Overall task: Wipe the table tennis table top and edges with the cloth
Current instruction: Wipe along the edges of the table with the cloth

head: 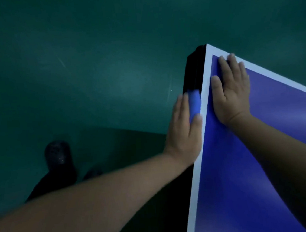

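The table tennis table (243,163) had a deep blue top with a white line running along its borders, and its side was black. One corner of it pointed away from the person, up near the middle of the view. The cloth (194,103) was blue too, a bit lighter than the table top, and it looked blurry. It was bunched into a small long lump against the black side of the table, just below the white line and a little way back from the corner.

The left hand (184,129) lay flat against that side of the table. Its fingers (179,104) were straight and pressed the cloth onto the side. The cloth sat between those fingers and the table, and the thumb lay right at the near end of the cloth. I could not tell if the thumb pinched it.

The right hand (231,89) rested flat on the blue top close to the corner, its fingers spread and straight, holding nothing. Its fingertips reached the white line on the far border. The cloth was across the white line from this hand, not touching it.

Beside the table, a dark shoe (59,156) stood on the green floor (89,56).
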A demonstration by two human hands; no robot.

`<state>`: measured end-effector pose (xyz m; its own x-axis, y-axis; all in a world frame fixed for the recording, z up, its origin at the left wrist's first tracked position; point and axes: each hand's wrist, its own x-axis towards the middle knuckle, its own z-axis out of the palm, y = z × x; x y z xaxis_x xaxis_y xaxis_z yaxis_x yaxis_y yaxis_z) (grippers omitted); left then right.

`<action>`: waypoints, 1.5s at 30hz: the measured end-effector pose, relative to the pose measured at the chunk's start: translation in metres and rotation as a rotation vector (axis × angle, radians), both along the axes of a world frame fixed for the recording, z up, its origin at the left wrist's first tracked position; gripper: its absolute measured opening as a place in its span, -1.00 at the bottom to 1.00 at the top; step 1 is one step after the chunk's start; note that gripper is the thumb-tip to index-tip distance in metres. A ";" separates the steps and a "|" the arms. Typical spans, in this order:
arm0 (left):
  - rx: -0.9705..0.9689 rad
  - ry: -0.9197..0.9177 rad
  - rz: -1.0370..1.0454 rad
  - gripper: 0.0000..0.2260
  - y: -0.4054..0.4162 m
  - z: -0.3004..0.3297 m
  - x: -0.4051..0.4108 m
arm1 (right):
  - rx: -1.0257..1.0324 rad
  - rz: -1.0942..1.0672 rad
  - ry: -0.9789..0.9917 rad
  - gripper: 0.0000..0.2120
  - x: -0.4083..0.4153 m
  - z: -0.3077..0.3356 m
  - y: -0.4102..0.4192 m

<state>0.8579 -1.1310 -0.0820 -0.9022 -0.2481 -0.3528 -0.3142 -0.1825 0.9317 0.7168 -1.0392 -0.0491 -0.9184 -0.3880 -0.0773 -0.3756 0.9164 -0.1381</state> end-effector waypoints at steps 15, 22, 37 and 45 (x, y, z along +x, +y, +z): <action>0.034 -0.031 0.038 -0.45 0.010 -0.002 0.021 | -0.034 -0.014 0.007 -0.40 0.000 -0.004 -0.002; -0.004 0.016 0.124 -0.48 -0.038 -0.009 -0.098 | -0.032 -0.003 0.015 -0.41 -0.001 -0.005 -0.002; 0.021 -0.039 0.141 -0.48 -0.040 -0.011 -0.107 | -0.025 -0.006 0.006 -0.41 0.000 -0.004 0.000; -0.011 -0.119 0.131 -0.45 -0.011 -0.008 -0.035 | -0.026 0.010 0.020 -0.42 -0.001 -0.004 -0.001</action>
<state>0.8233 -1.1415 -0.0900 -0.8136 -0.3655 -0.4521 -0.3968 -0.2193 0.8913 0.7156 -1.0403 -0.0533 -0.9158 -0.3986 -0.0485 -0.3875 0.9090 -0.1538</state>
